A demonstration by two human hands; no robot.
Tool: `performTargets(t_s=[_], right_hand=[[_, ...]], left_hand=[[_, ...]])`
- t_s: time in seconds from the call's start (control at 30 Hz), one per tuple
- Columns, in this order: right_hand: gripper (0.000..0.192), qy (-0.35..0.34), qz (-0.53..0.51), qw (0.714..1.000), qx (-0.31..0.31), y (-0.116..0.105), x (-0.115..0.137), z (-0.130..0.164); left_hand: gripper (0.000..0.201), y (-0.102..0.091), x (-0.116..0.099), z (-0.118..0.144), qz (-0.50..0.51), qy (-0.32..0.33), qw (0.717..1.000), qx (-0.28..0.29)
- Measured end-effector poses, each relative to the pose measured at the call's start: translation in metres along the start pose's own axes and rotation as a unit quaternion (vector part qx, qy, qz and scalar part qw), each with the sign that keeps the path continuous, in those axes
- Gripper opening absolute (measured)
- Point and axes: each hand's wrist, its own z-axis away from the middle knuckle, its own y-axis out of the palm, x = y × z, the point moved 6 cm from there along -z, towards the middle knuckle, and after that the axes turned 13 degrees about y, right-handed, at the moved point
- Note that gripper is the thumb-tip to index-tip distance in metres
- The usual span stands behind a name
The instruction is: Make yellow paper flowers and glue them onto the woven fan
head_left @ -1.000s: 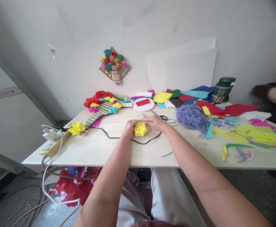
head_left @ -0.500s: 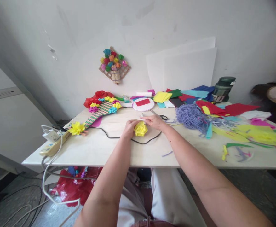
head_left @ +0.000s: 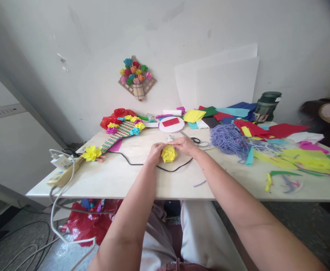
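A crumpled yellow paper flower [head_left: 168,154] sits between both my hands above the white table [head_left: 119,180]. My left hand [head_left: 155,152] grips its left side and my right hand [head_left: 185,145] pinches its top right edge. A black cable [head_left: 142,163] curves across the table just below the flower. Scissors [head_left: 193,140] lie right behind my right hand.
A striped board with paper flowers [head_left: 119,131] lies at the left, a power strip [head_left: 63,171] at the left edge. Purple yarn [head_left: 229,138], coloured paper sheets [head_left: 266,130] and scraps [head_left: 306,160] cover the right. A round white lid [head_left: 171,124] and a green jar [head_left: 266,106] stand behind.
My fingers shifted slightly on the yellow flower, which looks a little more tightly gathered. Arms and everything else stayed in place.
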Motion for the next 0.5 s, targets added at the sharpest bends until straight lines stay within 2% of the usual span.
performTargets(t_s=[0.2,0.37,0.5], right_hand=[[0.031,-0.017,-0.002,1.0,-0.003,-0.003,0.006,0.002],[0.023,0.005,-0.03,0.999,-0.031,-0.009,0.013,0.006],[0.021,0.042,-0.009,0.998,-0.045,-0.011,0.013,0.006]], left_hand=[[0.02,0.002,-0.002,0.001,0.014,0.008,1.0,0.006],[0.019,0.003,-0.003,0.001,0.012,0.008,1.0,0.003],[0.018,0.003,-0.002,0.0,0.02,0.011,1.0,0.011]])
